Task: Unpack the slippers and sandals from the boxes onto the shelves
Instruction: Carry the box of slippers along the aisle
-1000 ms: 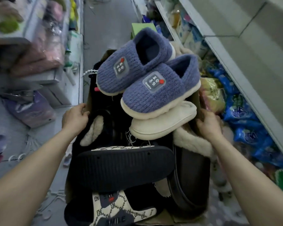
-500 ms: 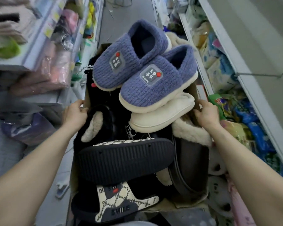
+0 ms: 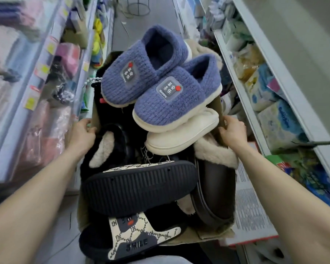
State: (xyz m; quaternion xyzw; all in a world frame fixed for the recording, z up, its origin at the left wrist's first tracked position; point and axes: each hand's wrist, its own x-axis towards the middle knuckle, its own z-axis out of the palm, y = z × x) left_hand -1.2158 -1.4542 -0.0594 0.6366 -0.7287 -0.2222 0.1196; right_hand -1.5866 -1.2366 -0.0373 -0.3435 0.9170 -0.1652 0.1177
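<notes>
My left hand (image 3: 82, 133) grips the box (image 3: 215, 234) at its left edge. My right hand (image 3: 231, 131) clasps its right edge, beside the blue slippers (image 3: 160, 88).

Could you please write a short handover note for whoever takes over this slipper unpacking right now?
Left hand grips the left edge of the cardboard box; right hand grips its right edge.
The box is full: two blue knitted slippers sit on top of a cream slipper, with a black-soled sandal, a brown fur-lined slipper and a "SMILE" sandal nearer the body.
Done: nothing visibly unpacked yet.
Left: move all the footwear onto the shelves.
</notes>
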